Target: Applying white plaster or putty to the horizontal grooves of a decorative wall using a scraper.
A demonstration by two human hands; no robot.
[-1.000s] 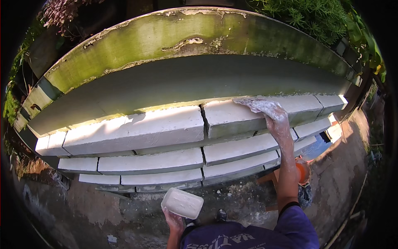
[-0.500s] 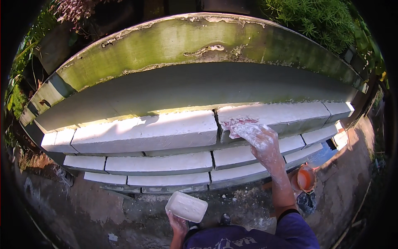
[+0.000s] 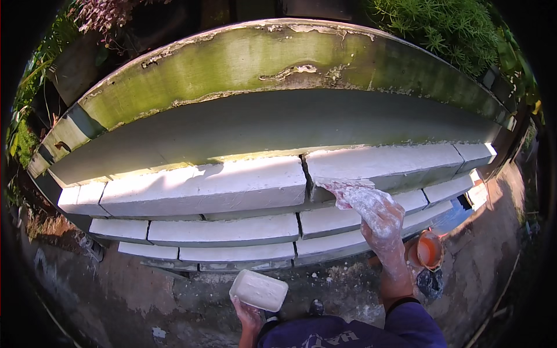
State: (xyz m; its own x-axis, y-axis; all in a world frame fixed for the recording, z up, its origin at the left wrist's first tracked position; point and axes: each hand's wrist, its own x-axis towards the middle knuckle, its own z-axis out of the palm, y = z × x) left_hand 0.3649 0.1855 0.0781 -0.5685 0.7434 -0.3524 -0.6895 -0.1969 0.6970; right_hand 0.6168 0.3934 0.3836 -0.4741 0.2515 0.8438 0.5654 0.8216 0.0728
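In my right hand (image 3: 383, 220), caked with white, is a crumpled, paint-soaked rag (image 3: 343, 190) showing some reddish patches. The fingers close round it, partly hiding it. It lies against the front edge of the upper right white block (image 3: 394, 161), just right of the dark gap between two blocks. Lower down, my left hand (image 3: 249, 316) grips a shallow white rectangular tub (image 3: 283, 297) by its near left side. White paint or paste covers the tub's inside. My left fingertips are mostly hidden beneath it.
More white stepped blocks (image 3: 223, 231) run below the upper row. A mossy curved concrete ledge (image 3: 220, 64) overhangs behind. An orange bucket (image 3: 429, 250) and a dark plastic bag (image 3: 430, 283) stand on the ground at right. Green plants (image 3: 435, 35) fill the far right corner.
My right hand has drawn the rag a little to the right and toward me, off the block's top to its front edge. The tub has barely shifted.
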